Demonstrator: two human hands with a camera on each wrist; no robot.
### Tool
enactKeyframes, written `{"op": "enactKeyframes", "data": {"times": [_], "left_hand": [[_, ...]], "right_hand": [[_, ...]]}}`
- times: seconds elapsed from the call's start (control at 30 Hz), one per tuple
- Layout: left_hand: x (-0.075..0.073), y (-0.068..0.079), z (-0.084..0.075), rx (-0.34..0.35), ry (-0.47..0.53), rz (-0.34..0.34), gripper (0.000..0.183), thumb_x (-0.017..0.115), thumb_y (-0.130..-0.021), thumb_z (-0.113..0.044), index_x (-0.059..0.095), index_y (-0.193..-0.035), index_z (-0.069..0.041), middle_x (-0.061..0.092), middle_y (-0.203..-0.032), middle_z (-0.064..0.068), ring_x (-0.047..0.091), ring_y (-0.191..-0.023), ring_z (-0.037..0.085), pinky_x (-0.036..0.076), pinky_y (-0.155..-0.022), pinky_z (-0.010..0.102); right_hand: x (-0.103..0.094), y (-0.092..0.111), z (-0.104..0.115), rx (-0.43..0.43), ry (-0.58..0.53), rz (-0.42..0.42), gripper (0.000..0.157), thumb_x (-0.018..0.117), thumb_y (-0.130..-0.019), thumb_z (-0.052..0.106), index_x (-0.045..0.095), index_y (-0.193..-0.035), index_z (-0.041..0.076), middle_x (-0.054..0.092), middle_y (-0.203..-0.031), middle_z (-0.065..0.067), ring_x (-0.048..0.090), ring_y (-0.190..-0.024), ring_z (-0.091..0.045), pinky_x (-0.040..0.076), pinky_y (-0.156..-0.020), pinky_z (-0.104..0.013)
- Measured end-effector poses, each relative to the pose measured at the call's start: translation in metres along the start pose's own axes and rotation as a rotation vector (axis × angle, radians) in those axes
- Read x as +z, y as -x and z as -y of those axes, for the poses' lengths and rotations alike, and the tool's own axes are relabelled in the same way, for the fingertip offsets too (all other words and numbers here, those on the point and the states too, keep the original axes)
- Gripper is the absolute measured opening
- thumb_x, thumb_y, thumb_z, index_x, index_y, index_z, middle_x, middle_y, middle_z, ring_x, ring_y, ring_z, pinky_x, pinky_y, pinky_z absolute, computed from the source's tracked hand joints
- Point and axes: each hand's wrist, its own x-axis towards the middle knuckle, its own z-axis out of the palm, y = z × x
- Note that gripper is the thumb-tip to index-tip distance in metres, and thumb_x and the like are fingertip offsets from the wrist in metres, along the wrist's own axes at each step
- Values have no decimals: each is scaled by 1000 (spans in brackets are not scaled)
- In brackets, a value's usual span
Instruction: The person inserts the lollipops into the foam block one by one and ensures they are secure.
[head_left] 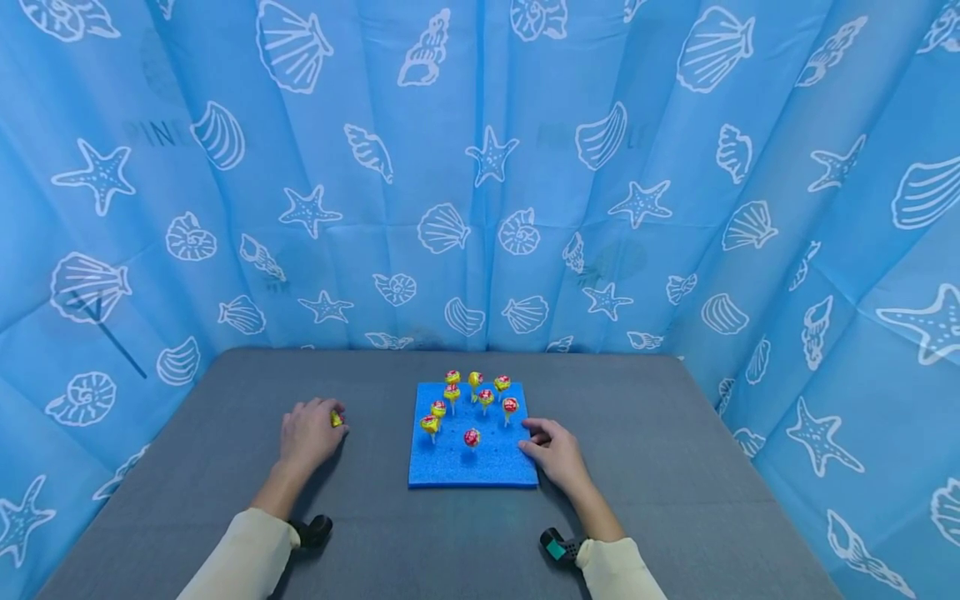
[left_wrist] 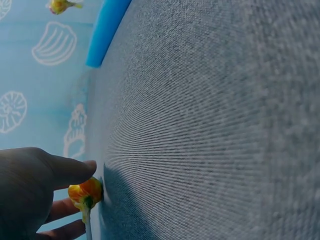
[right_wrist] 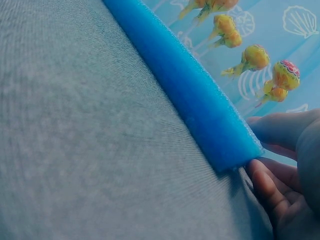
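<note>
My left hand [head_left: 311, 432] is over the table, left of the foam board. It pinches a yellow-and-red wrapped lollipop [left_wrist: 86, 194] between thumb and fingers. The lollipop's head is close to the tabletop and its white stick shows below it. At the right edge of the blue foam board [head_left: 465, 471] is my right hand [head_left: 558, 457]. Its thumb and fingertips touch the edge near the front corner, with the thumb toward the top face. Several lollipops stand upright in the board, mostly toward its back and left; one lollipop [head_left: 472, 437] stands nearer the front.
The board lies on a grey cloth-covered table [head_left: 367, 533]. Small holes dot its top between the lollipops. A blue curtain [head_left: 487, 267] with white shells and starfish hangs behind the table and along both sides. Both wrists wear dark straps with small cameras.
</note>
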Motion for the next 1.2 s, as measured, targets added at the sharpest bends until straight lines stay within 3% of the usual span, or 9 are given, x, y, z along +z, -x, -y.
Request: {"op": "enactKeyframes", "data": {"times": [0.7,1.2], "left_hand": [[3,-2,3,1,66,-23,25,78,-83,-15,69,-103,-4,64,-94,12,59,-88,33,44,-76,51],[-12,-4,-21,-12,218,-57,29,74,-87,-13,67,-113,-4,62,-101,13,58,-92,30,45,-79,49]], "right_hand": [[2,0,-1,12,12,-10,32,73,-88,11,66,-119,7,60,-99,-4,56,-87,-18,49,-78,-35],[1,0,-1,8,6,-8,32,73,-88,11,66,-119,6,60,-98,-4,56,-86,-18,48,-76,-34]]}}
